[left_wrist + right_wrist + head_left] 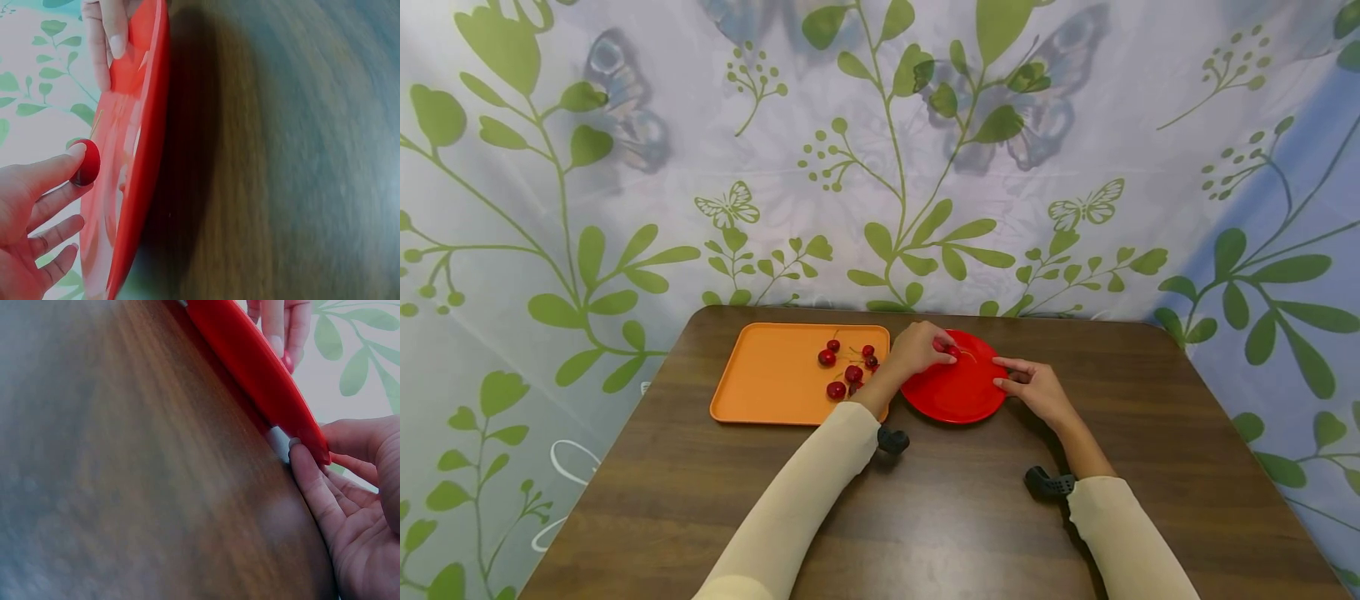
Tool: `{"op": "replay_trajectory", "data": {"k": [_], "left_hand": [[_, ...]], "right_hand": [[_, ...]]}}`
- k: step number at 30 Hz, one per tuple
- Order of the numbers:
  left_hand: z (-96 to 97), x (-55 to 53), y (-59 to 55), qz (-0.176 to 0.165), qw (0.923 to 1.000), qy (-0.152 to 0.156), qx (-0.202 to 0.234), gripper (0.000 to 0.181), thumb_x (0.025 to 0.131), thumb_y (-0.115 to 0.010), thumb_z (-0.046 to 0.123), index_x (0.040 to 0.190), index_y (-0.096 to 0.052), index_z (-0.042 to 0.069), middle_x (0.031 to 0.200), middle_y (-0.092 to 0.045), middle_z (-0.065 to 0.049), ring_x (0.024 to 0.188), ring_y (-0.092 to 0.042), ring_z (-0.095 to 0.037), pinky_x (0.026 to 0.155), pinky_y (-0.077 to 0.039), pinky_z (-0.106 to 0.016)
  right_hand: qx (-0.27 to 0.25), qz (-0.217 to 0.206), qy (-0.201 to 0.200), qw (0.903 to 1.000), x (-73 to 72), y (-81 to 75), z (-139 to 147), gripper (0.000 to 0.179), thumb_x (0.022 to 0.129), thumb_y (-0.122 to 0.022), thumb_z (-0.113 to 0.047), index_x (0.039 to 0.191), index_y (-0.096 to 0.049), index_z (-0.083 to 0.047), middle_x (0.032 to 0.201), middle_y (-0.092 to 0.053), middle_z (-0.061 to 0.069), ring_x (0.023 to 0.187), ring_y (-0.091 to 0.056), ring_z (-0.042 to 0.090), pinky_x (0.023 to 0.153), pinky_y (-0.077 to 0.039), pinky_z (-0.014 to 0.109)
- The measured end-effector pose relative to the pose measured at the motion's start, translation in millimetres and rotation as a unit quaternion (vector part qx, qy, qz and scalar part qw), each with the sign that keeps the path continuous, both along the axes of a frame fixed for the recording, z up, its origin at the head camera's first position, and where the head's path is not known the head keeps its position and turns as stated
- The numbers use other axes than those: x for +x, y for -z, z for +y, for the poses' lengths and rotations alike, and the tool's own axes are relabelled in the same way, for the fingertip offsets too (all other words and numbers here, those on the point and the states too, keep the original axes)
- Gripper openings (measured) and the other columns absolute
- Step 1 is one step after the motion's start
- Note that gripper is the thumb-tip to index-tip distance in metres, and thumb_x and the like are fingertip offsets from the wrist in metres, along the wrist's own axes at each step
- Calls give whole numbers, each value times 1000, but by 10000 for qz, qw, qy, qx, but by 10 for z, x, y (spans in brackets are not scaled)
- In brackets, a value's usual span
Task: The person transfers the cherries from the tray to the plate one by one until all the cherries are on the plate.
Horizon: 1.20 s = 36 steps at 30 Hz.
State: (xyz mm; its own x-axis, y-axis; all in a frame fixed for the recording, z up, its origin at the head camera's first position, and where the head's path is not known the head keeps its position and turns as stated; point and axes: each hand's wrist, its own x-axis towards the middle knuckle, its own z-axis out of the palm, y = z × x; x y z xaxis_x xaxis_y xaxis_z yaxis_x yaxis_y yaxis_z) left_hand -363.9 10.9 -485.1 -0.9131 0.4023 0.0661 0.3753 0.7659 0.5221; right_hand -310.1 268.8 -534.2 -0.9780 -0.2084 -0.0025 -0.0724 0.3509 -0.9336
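A pale fabric backdrop printed with green leafy stems and butterflies hangs behind a dark brown wooden table. On the table, at about 11 o'clock from me, lies an orange tray. A loose group of cherries, red and some with stems, sits between 2 and 4 o'clock on it, partly covered by my left forearm. Just beside the tray, near 12 o'clock from me, is a round red plate.

My left hand reaches in over the plate's 10 o'clock edge, pinching a red cherry between thumb and finger; the other fingers spread loosely. The cherry is over the plate, toward its 12 o'clock side, with a thin pale stem rising from it. I cannot tell whether the fruit touches the plate.

My right hand is at the plate's 3 o'clock rim, with the edge held between thumb and fingers.

Both arms wear cream sleeves, coming in from 7 and 5 o'clock, and a black device sits at each wrist.
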Motion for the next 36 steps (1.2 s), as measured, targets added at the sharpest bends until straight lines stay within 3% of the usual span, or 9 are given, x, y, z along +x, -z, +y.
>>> {"op": "replay_trajectory", "data": {"k": [3,8,18,23,29,36], "left_hand": [[57,6,16,40,10000,4,-69,28,86,-83,30,113,-80,21,107,-76,6,97,-66,-12,78,-54,-27],[143,11,59,31,9999,0,-157,27,87,-82,31,113,-80,23,110,-76,8,106,-66,-12,84,-54,-30],[239,23,80,30,9997,204,-97,27,88,-81,28,113,-80,21,108,-77,7,109,-65,-13,92,-51,-27],[276,34,74,25,9997,166,-154,26,88,-81,28,113,-80,22,108,-76,10,109,-65,-11,92,-51,-26],[321,41,81,22,9998,102,-166,25,87,-82,31,112,-80,25,107,-76,13,107,-64,-10,85,-52,-26],[347,43,100,5,9998,157,-134,27,86,-82,31,113,-80,25,108,-76,13,108,-64,-10,82,-53,-26]], "right_hand": [[-69,-77,-43,9999,47,-100,-33,47,94,-72,-9,138,-60,3,106,-71,25,74,-64,17,63,-55,26],[65,-86,-78,9999,128,-252,-86,46,95,-71,-6,137,-59,7,96,-69,25,73,-62,27,62,-54,29],[63,85,28,9999,14,4,0,47,94,-74,-14,138,-62,-1,85,-68,11,71,-59,19,61,-53,25],[59,71,62,9999,10,-4,-2,46,94,-75,-13,136,-63,-1,86,-69,12,72,-60,18,64,-55,25],[-126,-4,-44,9999,18,-56,-21,46,93,-73,-5,136,-61,5,87,-67,23,71,-62,25,62,-56,29],[-13,105,40,9999,4,9,-4,48,93,-76,-14,137,-62,1,86,-68,13,71,-61,18,62,-54,25]]}}
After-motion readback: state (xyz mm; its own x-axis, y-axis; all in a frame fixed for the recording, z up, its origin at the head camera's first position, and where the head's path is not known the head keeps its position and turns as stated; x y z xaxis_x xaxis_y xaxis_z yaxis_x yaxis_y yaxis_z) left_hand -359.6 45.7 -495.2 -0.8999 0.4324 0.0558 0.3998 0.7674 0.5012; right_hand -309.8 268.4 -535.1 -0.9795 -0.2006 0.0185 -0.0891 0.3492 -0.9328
